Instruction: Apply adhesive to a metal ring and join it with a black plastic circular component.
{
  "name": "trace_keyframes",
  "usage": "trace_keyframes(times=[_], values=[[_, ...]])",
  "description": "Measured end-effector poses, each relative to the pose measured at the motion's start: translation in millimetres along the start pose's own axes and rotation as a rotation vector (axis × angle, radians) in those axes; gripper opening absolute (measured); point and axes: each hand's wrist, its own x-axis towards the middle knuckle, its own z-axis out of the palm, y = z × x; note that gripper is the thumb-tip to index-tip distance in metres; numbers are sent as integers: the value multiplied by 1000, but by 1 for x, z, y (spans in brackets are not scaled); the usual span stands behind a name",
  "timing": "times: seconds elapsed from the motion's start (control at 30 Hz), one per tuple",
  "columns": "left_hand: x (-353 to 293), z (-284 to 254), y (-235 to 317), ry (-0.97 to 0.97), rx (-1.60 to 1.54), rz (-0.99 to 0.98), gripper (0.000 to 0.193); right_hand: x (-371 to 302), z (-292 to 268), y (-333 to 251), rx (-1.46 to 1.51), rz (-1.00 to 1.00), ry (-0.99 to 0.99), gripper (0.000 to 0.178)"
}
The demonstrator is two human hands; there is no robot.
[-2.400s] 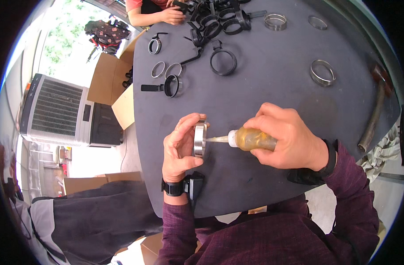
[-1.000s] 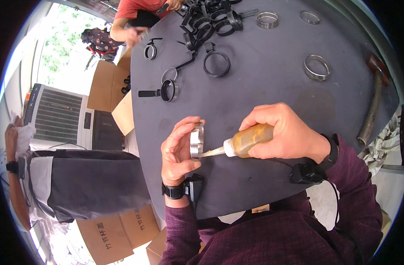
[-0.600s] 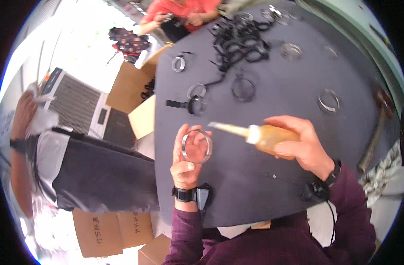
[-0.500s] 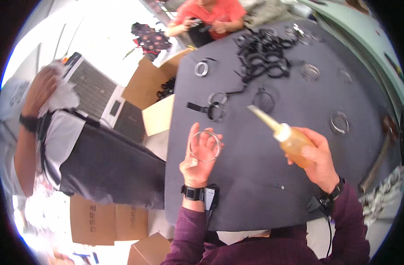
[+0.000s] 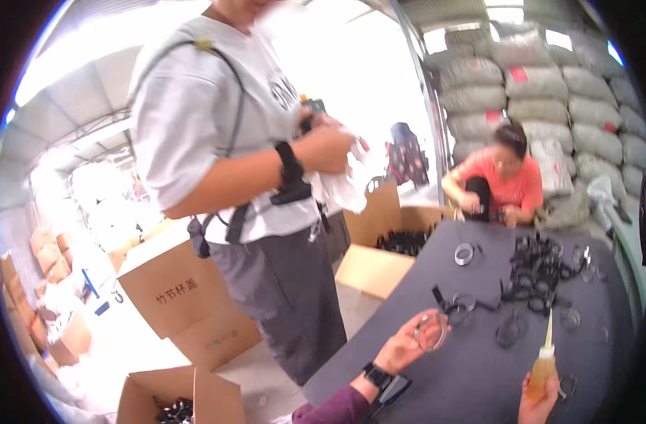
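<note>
At five o'clock, low at the picture's edge, the right hand [image 5: 538, 403] is closed round the body of an amber squeeze bottle [image 5: 542, 367]. The bottle stands nearly upright, its long axis running toward twelve o'clock, and its slim pale nozzle points up and slightly toward one o'clock, tip in the air above the tabletop [image 5: 478, 367].

To its left, toward nine o'clock of the bottle and well apart from it, the left hand [image 5: 408, 343] is raised on a wrist with a black watch [image 5: 377, 374]. Its fingers are curled and pinch the rim of a metal ring [image 5: 431, 331], which it holds with its open face turned toward the camera, above the dark grey tabletop's near edge.

Farther out, at twelve to one o'clock of the ring, loose rings and black clamp parts [image 5: 538, 272] lie in a heap on the tabletop, with a single silvery ring [image 5: 464, 253] beside them at their ten o'clock.

At the tabletop's far end, a person in an orange shirt [image 5: 503, 185] bends over small parts. At ten o'clock, a person in a grey shirt [image 5: 245, 177] stands by the tabletop, both hands on a white cloth [image 5: 341, 187]. Cardboard boxes [image 5: 174, 297] sit on the floor at eight o'clock, and stacked sacks [image 5: 542, 78] fill the far wall at one o'clock.
</note>
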Motion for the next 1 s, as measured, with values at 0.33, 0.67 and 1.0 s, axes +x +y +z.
trace_keyframes(times=[0.33,0.67,1.0], values=[[0,-6,18,-18,20,-6,93,7,9,3,-114,-99,-20,45],[-13,-3,16,-34,38,-22,90,-4,15,0,-84,-65,33,46],[7,-14,34,81,296,46,73,24,17,13,-102,-183,210,51]])
